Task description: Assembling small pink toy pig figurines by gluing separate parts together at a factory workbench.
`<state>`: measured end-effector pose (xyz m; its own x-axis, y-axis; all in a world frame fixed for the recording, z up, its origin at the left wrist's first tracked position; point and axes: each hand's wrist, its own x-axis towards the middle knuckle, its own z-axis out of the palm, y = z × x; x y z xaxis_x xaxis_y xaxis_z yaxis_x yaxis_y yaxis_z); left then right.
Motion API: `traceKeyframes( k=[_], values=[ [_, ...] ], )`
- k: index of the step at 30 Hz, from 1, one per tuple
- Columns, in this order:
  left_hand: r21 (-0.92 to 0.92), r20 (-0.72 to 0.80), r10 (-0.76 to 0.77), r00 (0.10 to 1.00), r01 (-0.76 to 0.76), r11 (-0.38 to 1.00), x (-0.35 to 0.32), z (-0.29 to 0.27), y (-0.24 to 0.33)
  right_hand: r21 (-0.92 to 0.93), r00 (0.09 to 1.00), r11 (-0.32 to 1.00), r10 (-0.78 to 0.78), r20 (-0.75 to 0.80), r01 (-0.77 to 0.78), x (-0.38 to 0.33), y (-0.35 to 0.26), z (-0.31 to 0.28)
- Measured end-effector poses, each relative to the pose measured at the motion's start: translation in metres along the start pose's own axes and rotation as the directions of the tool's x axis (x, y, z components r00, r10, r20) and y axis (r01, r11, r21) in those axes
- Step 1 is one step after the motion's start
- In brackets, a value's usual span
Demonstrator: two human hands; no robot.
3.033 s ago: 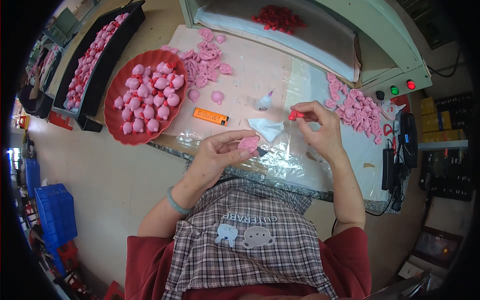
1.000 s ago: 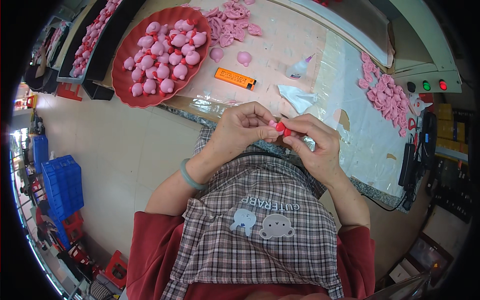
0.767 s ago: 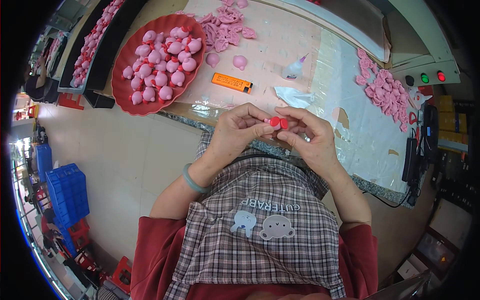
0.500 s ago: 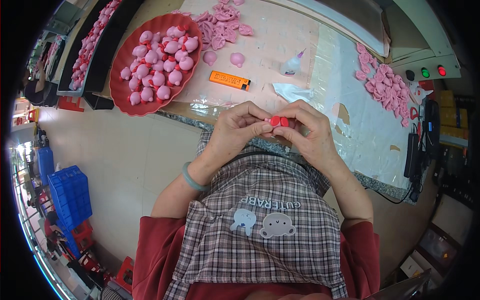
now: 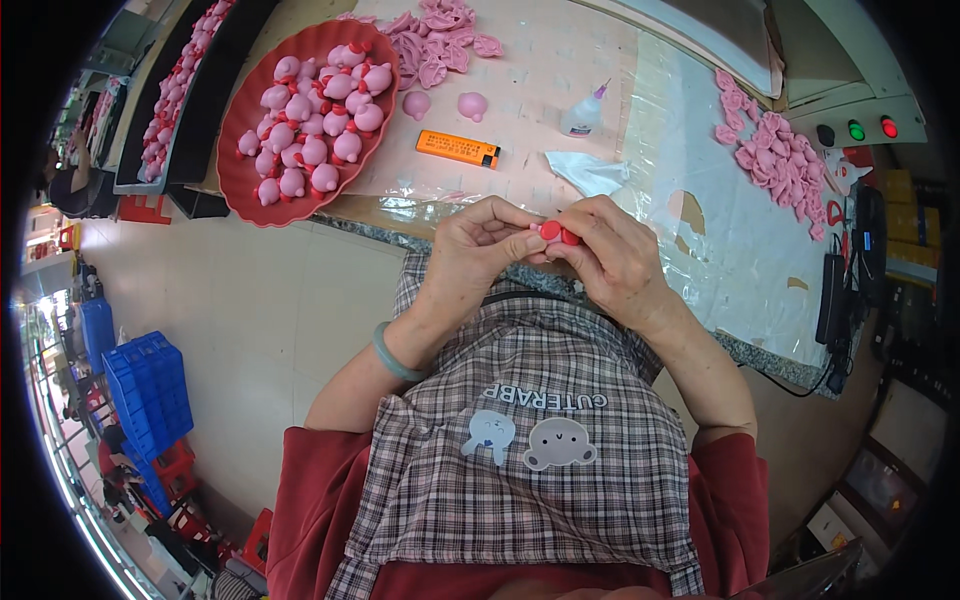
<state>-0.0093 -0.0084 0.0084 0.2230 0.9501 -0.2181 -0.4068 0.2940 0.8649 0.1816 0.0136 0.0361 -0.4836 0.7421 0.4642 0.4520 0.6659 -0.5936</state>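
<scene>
My left hand [image 5: 478, 250] and my right hand [image 5: 612, 258] meet close to my chest, just in front of the table edge. Between their fingertips they pinch a small pink toy figure with a red part [image 5: 553, 233] pressed onto it. Most of the figure is hidden by my fingers. A red oval tray [image 5: 248, 190] of finished pink figures with red bits sits at the left on the table. Two loose pink figures [image 5: 443, 104] lie beyond an orange lighter [image 5: 458, 149].
A small glue bottle [image 5: 583, 113] and a crumpled clear bag [image 5: 590, 172] lie on the plastic-covered table. Heaps of flat pink pieces sit far centre [image 5: 440, 40] and at the right [image 5: 775, 150]. Black trays [image 5: 190, 75] line the left. Blue crates [image 5: 148, 385] stand on the floor.
Three seconds ago my hands were apart over the table, left holding a pink figure, right a red piece. They have since come together near my chest, pressing the parts together.
</scene>
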Motion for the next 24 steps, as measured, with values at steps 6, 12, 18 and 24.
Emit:
traceKeyframes(
  k=[6, 12, 18, 24],
  values=[
    [-0.066, 0.067, 0.035, 0.997, -0.031, 0.997, -0.002, 0.003, 0.009, -0.189, 0.981, 0.969, -0.177, -0.083, 0.159, 0.002, 0.003, -0.001],
    [-0.027, 0.037, 0.064, 0.997, -0.063, 0.998, -0.005, 0.004, 0.008, 0.012, 0.997, 1.0, 0.006, -0.082, -0.005, -0.001, -0.002, -0.002],
    [0.031, 0.131, 0.146, 0.981, -0.152, 0.988, -0.008, 0.004, 0.013, 0.277, 0.955, 0.921, 0.294, -0.029, -0.275, -0.006, -0.006, -0.006],
    [0.095, 0.176, 0.18, 0.968, -0.199, 0.975, -0.011, 0.008, 0.017, 0.307, 0.974, 0.936, 0.208, -0.088, -0.173, -0.015, -0.004, -0.002]
  ],
)
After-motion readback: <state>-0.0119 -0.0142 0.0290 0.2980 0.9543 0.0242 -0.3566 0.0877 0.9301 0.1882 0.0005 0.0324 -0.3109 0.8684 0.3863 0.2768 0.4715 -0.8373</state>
